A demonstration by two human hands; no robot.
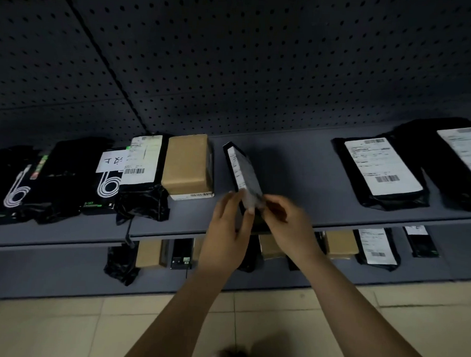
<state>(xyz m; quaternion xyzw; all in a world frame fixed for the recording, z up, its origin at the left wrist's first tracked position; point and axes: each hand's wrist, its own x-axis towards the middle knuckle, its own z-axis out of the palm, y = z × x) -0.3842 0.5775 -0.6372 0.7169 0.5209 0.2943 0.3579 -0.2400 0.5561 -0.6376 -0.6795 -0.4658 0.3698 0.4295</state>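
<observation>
Left hand grips the near end of a thin flat black plastic parcel with a white label strip, fingers curled round its left face. Right hand pinches the same near end from the right side. That end is motion-blurred, so exact finger placement is unclear. Both forearms reach up from the bottom of the frame.

The parcel stands on its long edge, leaning a bit, above the upper grey metal shelf. Its far end points toward the back and its near end is at the shelf's front lip. Can't tell if the far end rests on the shelf board.

Just left of the parcel, apart from it, a brown cardboard box with a barcode sticker on its front lies flat. Touching that box's left side is a black poly bag with a white shipping label. A white paper note with handwritten characters overlaps the bag's left edge. Further left are black retail packs with a white coiled-cable graphic.

Well right of the parcel is a large black poly mailer with a white barcode label, with a second black labelled mailer next to it at the frame edge.

Behind is a dark perforated pegboard panel. The lower grey shelf carries small boxes and bags, partly hidden. Below is beige tiled floor.
</observation>
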